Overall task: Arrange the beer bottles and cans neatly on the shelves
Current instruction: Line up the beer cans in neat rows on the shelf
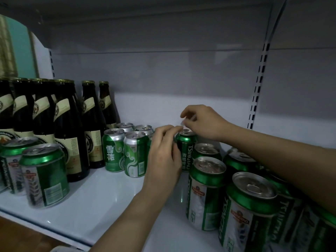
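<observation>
Head view, only one. White shelf [101, 200] across lower frame. Dark beer bottles [72, 128] upright at left, capped, in rows. Snow-brand green cans [125, 151] clustered at centre, just right of bottles. Tsingtao cans [207, 193] bunched at lower right, more at lower left [43, 175], not lined up yet. Left hand [163, 155] at centre, fingers curled round the side of one upright Tsingtao can [185, 151] standing between the Snow group and the right bunch; gripping it by the look of it, though contact partly hidden behind the palm. Right hand [201, 122] above that can's top, fingertips pinched together near the rim; some small pale thing seems caught there, too blurred to name. Right forearm stretched over the lower-right cans, close above their tops. Risks, as judgement: forearm dropping and knocking those cans over, domino-style since packed touching; gripped can bumping the Snow cans just beside it if slid left; dim light, easy to misjudge gaps at back.
</observation>
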Action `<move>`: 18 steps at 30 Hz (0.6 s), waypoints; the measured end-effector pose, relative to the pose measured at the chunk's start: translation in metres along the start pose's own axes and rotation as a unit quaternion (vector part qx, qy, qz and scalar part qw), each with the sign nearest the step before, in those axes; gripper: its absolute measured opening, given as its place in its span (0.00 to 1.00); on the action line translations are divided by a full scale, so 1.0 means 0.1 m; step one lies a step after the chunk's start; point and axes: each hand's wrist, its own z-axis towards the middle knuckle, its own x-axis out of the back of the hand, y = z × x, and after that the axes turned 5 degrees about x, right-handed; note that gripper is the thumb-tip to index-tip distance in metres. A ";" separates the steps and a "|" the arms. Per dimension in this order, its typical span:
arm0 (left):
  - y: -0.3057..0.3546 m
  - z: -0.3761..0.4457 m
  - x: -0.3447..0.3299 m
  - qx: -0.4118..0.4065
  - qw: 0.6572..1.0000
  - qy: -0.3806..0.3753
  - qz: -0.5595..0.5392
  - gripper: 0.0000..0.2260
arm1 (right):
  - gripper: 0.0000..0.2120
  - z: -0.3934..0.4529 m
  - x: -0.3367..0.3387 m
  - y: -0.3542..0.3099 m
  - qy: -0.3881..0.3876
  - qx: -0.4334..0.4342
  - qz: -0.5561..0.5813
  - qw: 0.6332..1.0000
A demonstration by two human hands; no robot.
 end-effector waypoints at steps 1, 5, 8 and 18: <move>0.02 0.00 0.01 0.019 0.998 -0.040 -0.049 0.18 | 0.11 0.00 0.01 0.03 -0.008 -0.017 -0.019 1.000; 0.03 -0.05 -0.01 0.146 0.963 -0.178 -0.139 0.20 | 0.10 0.00 0.06 0.08 -0.047 -0.071 -0.072 0.994; 0.05 -0.07 -0.02 0.200 0.934 -0.228 -0.190 0.28 | 0.13 0.00 0.06 0.08 -0.107 -0.098 -0.104 0.984; -0.14 -0.13 -0.22 0.288 0.861 -0.315 -0.276 0.40 | 0.32 -0.05 0.04 0.05 -0.194 -0.141 -0.038 0.970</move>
